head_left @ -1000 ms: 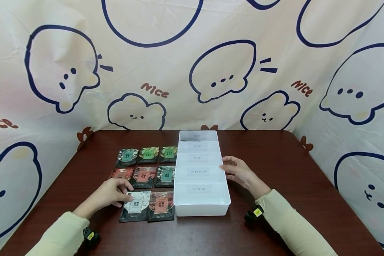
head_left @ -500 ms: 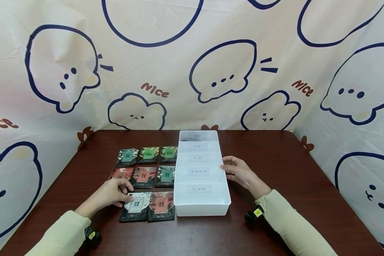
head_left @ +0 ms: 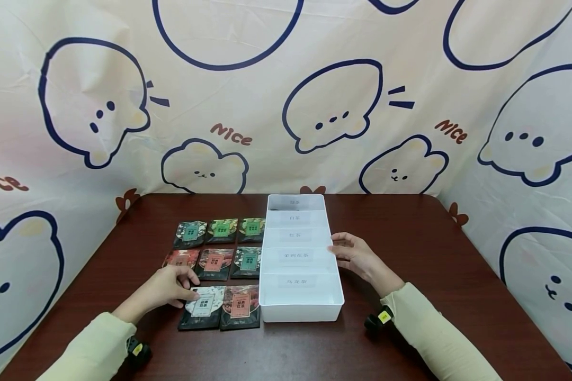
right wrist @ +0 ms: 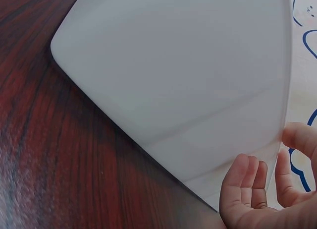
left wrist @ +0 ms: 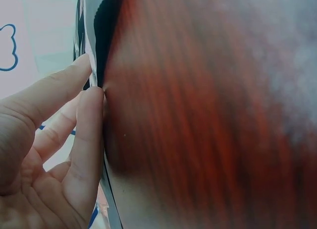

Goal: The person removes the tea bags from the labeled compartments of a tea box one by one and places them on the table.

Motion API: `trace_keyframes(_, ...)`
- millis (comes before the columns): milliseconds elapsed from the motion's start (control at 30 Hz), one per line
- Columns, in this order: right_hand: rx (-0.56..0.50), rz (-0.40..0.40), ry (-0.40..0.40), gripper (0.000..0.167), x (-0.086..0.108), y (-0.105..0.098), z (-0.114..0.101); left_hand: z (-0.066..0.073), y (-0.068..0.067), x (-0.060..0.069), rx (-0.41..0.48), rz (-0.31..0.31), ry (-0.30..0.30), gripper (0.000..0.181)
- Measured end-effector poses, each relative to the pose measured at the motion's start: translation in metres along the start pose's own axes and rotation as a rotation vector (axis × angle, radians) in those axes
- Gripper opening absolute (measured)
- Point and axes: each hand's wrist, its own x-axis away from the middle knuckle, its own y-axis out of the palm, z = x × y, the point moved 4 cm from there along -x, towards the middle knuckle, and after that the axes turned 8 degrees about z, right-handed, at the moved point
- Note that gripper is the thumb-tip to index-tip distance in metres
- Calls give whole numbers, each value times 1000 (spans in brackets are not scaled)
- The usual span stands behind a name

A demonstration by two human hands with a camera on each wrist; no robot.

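Flat tea packets lie in rows on the dark brown table. My left hand (head_left: pixel 164 288) is at the left edge of the white-labelled tea packet (head_left: pixel 202 309) in the front row. Seen from the left wrist, thumb and finger tips (left wrist: pixel 91 92) pinch that edge, and the packet (left wrist: pixel 94 35) appears edge-on. To the right stands a long white box (head_left: pixel 301 312) divided into several labelled compartments. My right hand (head_left: pixel 359 259) touches its right side and rim with relaxed fingers. In the right wrist view, fingertips (right wrist: pixel 241 164) lie against the box wall (right wrist: pixel 183 75).
A red-labelled packet (head_left: pixel 240 307) lies between the white-labelled one and the box. Behind are red packets (head_left: pixel 214 263), a teal one (head_left: pixel 246 262) and green ones (head_left: pixel 221 230). The table (head_left: pixel 386 217) extends right of the box. A cartoon-printed cloth (head_left: pixel 267 106) hangs behind.
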Motion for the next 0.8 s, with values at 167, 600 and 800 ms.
trace_keyframes(167, -3, -5, -4, 37, 0, 0, 0, -1, 0, -1, 8, -5, -2, 27)
trace_keyframes(600, -2, -3, 3, 37, -1, -1, 0, 47, -33, -14, 150, -23, 144, 35)
trace_keyframes(800, 0, -5, -5, 37, -1, 0, 0, 92, -46, -38, 176, -36, 262, 34)
